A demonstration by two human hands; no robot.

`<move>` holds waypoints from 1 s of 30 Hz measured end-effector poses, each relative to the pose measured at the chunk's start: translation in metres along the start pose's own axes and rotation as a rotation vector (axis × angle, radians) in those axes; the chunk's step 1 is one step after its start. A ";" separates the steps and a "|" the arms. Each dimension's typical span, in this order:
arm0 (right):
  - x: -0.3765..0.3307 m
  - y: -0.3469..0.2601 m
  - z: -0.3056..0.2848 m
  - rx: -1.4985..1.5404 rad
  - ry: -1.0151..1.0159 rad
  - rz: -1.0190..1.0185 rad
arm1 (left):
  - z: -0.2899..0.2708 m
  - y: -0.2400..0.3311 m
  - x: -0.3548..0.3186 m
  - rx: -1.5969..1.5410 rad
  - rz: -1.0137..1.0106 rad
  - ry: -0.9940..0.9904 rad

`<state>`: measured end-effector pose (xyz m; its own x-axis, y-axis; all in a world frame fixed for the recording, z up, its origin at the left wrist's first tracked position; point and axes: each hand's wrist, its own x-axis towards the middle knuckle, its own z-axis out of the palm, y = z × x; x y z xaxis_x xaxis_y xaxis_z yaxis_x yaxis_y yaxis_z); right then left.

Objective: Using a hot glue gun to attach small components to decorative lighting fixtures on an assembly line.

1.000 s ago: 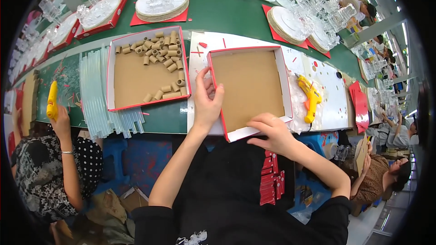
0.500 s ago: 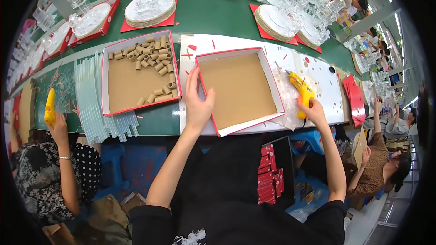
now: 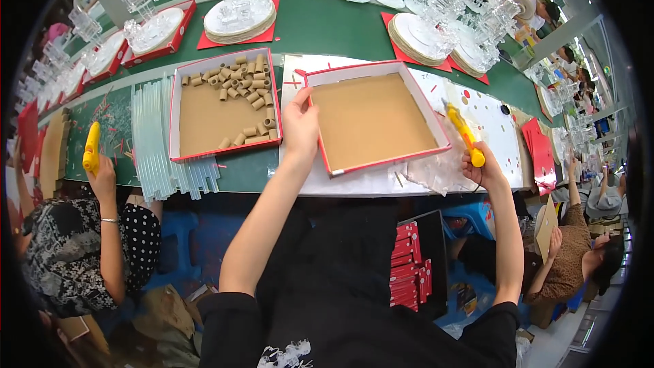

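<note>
My left hand [image 3: 300, 124] grips the left wall of a shallow red-and-white cardboard box [image 3: 375, 126], its thumb hidden or hard to make out. Bare brown board lines the box, which sits at a slant and looks slightly raised off the white sheet. Held in my right hand [image 3: 485, 165] is a yellow glue gun [image 3: 466, 133], its nozzle directed away from me beside the box's right wall. Left of my left hand stands a second shallow box [image 3: 204, 119] with several short brown cardboard tubes [image 3: 248, 85] in it.
Clear glue sticks [image 3: 162, 143] lie left of the tube box. A co-worker at the left holds another yellow glue gun [image 3: 91, 146]. Crumpled plastic film [image 3: 436, 176] and red scraps lie on the white sheet [image 3: 501, 140]. Clear plastic models on round white bases [image 3: 235, 19] stand farther back.
My left hand has closed on the box wall, and the box has turned, its right side shifting away and rightward. The glue gun in my right hand has rotated and moved slightly right.
</note>
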<state>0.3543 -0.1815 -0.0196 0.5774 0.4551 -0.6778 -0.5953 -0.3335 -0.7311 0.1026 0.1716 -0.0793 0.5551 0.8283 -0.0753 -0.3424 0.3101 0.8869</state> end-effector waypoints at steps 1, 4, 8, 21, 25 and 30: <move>-0.001 0.004 -0.002 0.122 -0.033 -0.071 | 0.003 0.009 0.003 -0.040 -0.131 -0.010; -0.024 0.011 0.040 -0.100 0.184 -0.518 | -0.014 0.021 0.017 -0.010 -0.158 0.006; -0.077 0.007 0.067 -0.044 0.033 -0.849 | -0.014 0.025 0.005 -0.017 -0.139 -0.106; -0.051 0.017 0.183 -0.494 -0.562 -0.556 | -0.023 -0.013 -0.038 0.044 0.110 -0.153; -0.023 0.020 0.196 -0.667 -0.498 -0.551 | -0.022 -0.015 -0.035 -0.003 0.051 -0.114; -0.012 0.018 0.213 -0.900 -0.280 -0.572 | -0.021 -0.011 -0.034 0.041 0.150 -0.079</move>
<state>0.2171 -0.0171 -0.0077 0.4233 0.8670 -0.2628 0.4099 -0.4420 -0.7979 0.0714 0.1496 -0.0963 0.5587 0.8240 0.0941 -0.3959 0.1653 0.9033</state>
